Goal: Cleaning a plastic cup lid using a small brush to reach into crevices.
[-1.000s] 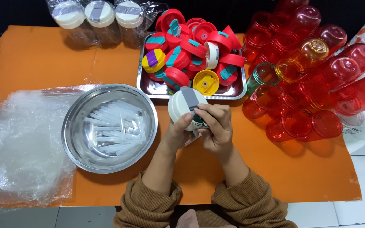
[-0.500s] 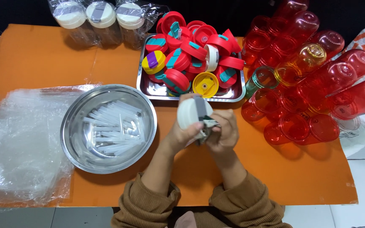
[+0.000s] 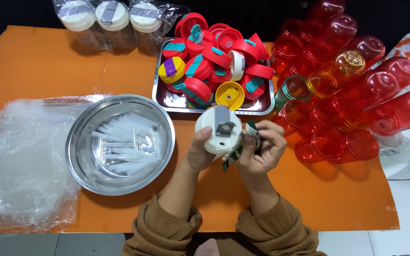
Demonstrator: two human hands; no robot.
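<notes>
My left hand grips a white bottle with a white and grey lid, its top turned up toward me, over the orange table. My right hand pinches a small dark green and white paper piece right beside the bottle. Both hands sit just in front of a steel tray heaped with red, teal and yellow lids.
A round steel bowl with clear plastic straws lies left of the hands. Crumpled clear plastic covers the left side. Several red clear bottles pile at the right. Three bagged white-lidded bottles stand at the back.
The bottle has tilted so its lid faces up toward me. My right hand has shifted from the bottle's side to its right, with the paper piece now showing.
</notes>
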